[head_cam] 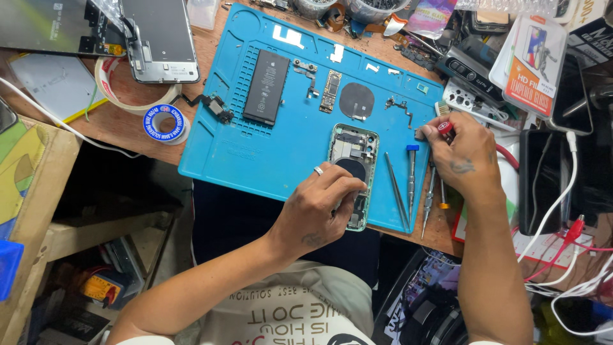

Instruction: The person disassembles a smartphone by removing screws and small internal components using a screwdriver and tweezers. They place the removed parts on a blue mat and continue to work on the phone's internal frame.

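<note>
Work mat (287, 160): bright blue. Battery (266, 87): black. Phone frame (353, 167): pale green edge, dark round coil. Tape roll (165, 123): blue and white. Screwdriver cap (444, 126): red. Worktop (128, 124): brown wood.

Both forearms are bare; the left hand (317, 211) wears a silver ring, both hands carry small tattoos, and the shirt is pale with dark print.

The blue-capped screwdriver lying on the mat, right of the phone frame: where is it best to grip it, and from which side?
Probably pinch the blue-capped screwdriver at mid-shaft, from above. It lies flat on the blue mat, cap pointing away, between the tweezers and other drivers, so the sides are crowded. The right hand is closest.
</note>
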